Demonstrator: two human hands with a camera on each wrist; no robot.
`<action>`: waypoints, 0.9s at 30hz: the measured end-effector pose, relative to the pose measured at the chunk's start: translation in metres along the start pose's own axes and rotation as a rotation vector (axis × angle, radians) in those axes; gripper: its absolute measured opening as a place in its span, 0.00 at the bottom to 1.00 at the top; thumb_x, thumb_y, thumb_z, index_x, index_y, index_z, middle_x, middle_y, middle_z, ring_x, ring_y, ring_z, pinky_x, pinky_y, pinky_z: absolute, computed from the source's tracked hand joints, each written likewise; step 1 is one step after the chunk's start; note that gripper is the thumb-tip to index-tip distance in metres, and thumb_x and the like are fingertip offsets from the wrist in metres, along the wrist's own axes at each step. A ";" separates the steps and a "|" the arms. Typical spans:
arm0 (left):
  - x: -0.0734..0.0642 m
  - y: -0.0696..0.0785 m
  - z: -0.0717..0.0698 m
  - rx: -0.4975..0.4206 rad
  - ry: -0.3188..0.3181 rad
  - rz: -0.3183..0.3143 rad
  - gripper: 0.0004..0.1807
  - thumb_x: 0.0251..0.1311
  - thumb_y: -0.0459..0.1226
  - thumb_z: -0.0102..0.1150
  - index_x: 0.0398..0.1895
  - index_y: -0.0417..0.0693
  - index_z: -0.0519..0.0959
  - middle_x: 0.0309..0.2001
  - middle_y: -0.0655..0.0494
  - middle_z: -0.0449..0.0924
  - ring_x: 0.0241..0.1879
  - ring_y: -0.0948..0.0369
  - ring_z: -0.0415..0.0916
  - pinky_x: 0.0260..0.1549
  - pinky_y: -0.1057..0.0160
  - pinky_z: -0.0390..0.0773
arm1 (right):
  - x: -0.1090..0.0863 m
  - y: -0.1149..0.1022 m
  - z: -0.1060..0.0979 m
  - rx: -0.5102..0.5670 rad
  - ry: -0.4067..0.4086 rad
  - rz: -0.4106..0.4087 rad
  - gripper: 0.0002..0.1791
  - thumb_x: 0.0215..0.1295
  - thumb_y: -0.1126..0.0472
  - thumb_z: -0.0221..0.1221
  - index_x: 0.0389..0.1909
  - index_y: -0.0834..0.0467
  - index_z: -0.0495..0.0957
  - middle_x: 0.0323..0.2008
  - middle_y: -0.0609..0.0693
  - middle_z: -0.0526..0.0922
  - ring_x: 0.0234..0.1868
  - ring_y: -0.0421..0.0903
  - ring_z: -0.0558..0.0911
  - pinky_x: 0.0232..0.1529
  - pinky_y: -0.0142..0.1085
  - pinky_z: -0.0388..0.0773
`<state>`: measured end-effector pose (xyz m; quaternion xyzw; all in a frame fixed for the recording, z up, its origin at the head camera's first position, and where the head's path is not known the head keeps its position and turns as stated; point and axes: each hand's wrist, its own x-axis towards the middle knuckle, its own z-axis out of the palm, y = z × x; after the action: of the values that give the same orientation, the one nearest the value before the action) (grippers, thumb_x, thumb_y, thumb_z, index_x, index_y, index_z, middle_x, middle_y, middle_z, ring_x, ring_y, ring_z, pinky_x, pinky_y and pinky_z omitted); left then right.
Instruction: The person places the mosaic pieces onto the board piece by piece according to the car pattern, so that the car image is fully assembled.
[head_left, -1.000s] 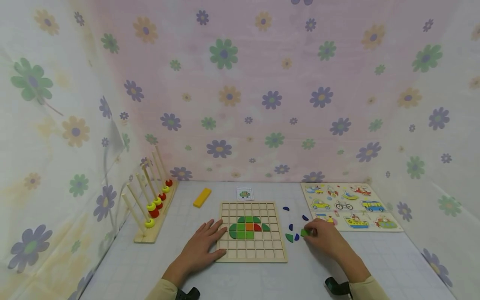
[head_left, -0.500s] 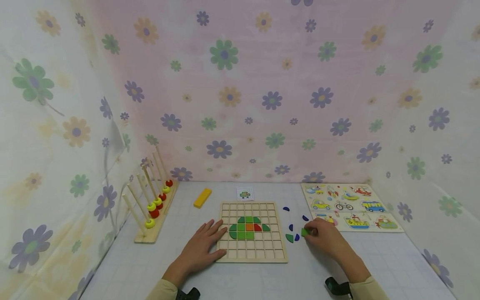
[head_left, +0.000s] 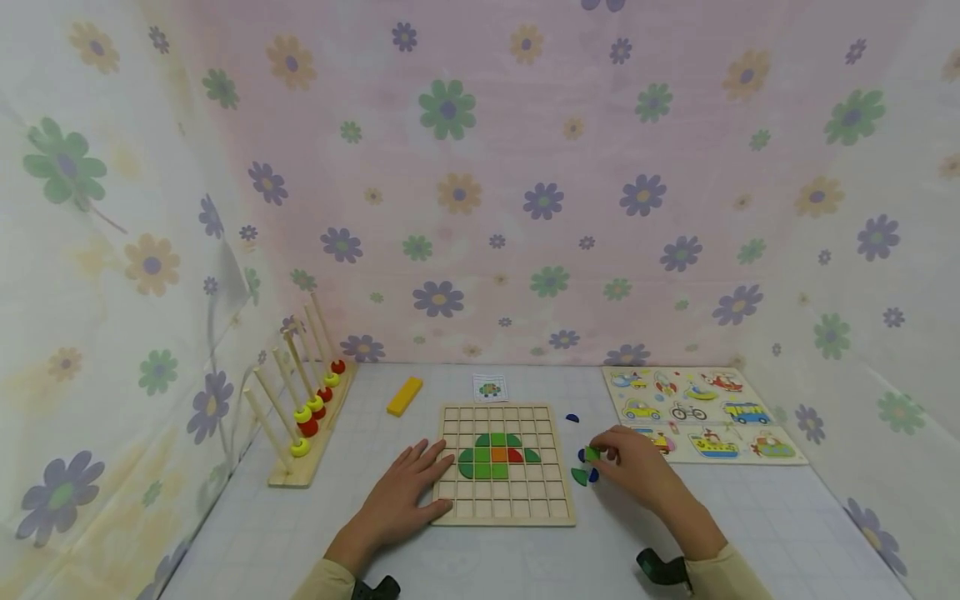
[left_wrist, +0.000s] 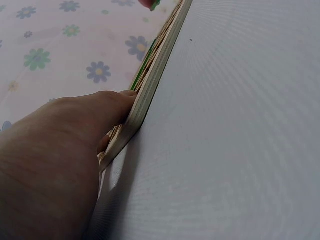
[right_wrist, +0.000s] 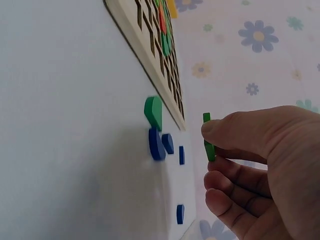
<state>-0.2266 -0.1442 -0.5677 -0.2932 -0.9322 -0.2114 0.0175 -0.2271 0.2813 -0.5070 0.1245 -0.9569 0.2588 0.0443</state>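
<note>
Piece in hand: small bright-green flat tile, probably painted wood; it is raised off the white worktop, near the right edge of the pale wooden grid board. The fingers cover much of its outline, so square seems likely rather than certain.
Right hand: thumb and fingertips pinch the tile near one end, leaving a short green end showing past the thumb.
Left hand: fingers spread, holding nothing up; it rests on the board's left side, thumb against the rim.
Tile weight and stiffness: likely very light and rigid; it should neither bend nor dent under a light pinch.
Tile surface: looks smooth, so it could twist or slip if squeezed at a corner; breakage seems unlikely.
Best hold: two opposite edges or both flat faces near one end, leaving the far edge free of fingers.
Loose neighbours: dark-green quarter-round piece and dark-blue half-round pieces lie flat on the worktop; thin as they are, pinching their edges probably takes fingertips or a nail.
</note>
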 end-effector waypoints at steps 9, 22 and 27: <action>0.000 0.000 -0.001 -0.001 0.003 0.009 0.41 0.74 0.63 0.57 0.82 0.54 0.71 0.85 0.54 0.60 0.84 0.45 0.51 0.81 0.40 0.51 | 0.007 -0.018 0.011 0.007 -0.011 -0.031 0.10 0.65 0.62 0.77 0.46 0.51 0.90 0.38 0.39 0.80 0.37 0.41 0.75 0.34 0.36 0.75; -0.001 -0.003 0.002 0.007 0.014 0.020 0.41 0.74 0.64 0.56 0.82 0.54 0.71 0.85 0.54 0.60 0.84 0.45 0.51 0.81 0.40 0.51 | 0.014 -0.041 0.020 0.045 -0.032 -0.063 0.11 0.66 0.63 0.76 0.47 0.51 0.90 0.37 0.39 0.79 0.37 0.42 0.75 0.35 0.34 0.76; -0.001 -0.003 0.001 -0.001 0.017 0.026 0.41 0.74 0.64 0.56 0.82 0.54 0.71 0.85 0.54 0.60 0.84 0.45 0.51 0.81 0.40 0.52 | 0.015 -0.049 0.023 0.051 -0.043 -0.072 0.11 0.66 0.63 0.76 0.47 0.50 0.90 0.40 0.38 0.80 0.40 0.41 0.77 0.38 0.34 0.80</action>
<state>-0.2275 -0.1459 -0.5700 -0.3035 -0.9281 -0.2139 0.0278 -0.2292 0.2258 -0.5005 0.1654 -0.9455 0.2788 0.0300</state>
